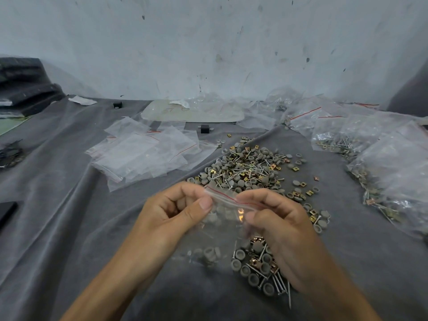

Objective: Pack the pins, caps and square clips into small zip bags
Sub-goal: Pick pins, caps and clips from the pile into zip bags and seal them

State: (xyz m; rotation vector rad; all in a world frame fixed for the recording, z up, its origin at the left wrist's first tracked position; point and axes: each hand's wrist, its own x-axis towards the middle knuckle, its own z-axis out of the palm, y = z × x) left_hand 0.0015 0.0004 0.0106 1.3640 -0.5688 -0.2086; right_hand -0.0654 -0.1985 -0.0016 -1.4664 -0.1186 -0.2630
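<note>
At left, empty bags [143, 154] lie stacked, handy for the next fill. The left hand [176, 212] pinches one end of the small zip bag [228, 198] at its red-lined mouth and the right hand [278, 218] pinches the other. Their fingers are curled, holding it taut above the cloth [69, 228], probably for sealing. The pile of pins, caps and clips [250, 167] lies just beyond, with filled bags [382, 158] at right.

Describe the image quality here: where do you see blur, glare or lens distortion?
Head view: wide-angle lens stretches the edges; the zip bag pinched by the left hand and right hand is blurred, with a small orange glint; light is soft and even, shadows faint.
</note>
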